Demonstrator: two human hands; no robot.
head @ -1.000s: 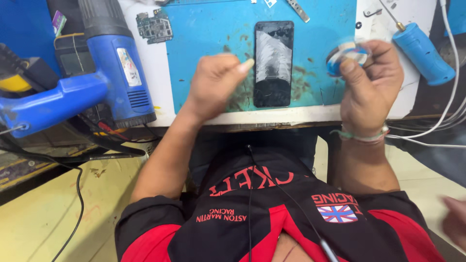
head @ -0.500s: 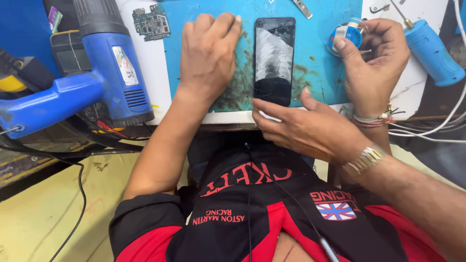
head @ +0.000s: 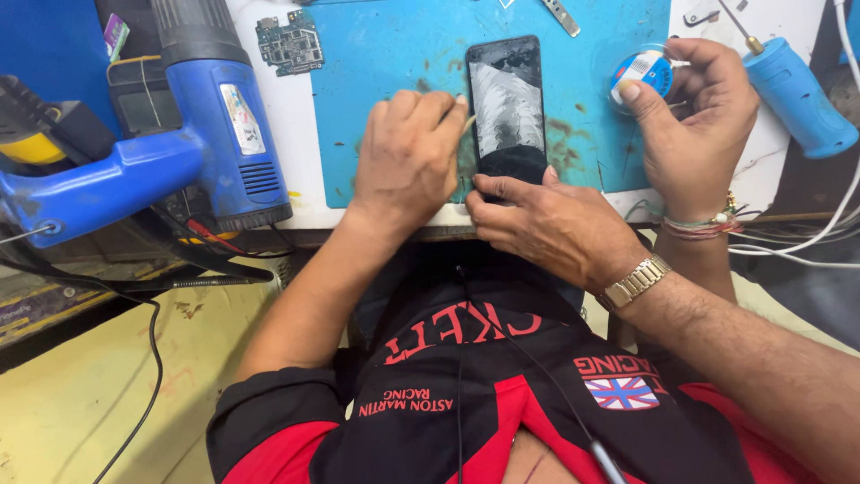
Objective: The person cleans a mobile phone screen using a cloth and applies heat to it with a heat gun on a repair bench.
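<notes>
Left hand [head: 408, 161] working a thin pick [head: 468, 122] along the phone [head: 508, 112] edge, right hand [head: 697, 125] holding a small roll [head: 640, 73].

Phone lies flat on the blue mat [head: 385, 54], screen up, at 12 o'clock from my chest. My left fingers are pinched on the pick at the phone's 9 o'clock side; my right fingers are closed round the blue-and-white roll at 3 o'clock. Another person's hand [head: 546, 220], with a watch, presses the phone's 6 o'clock end. I'd judge shallow, flat pick strokes best. The heat gun [head: 215, 116] stands far over at 9 o'clock.
</notes>
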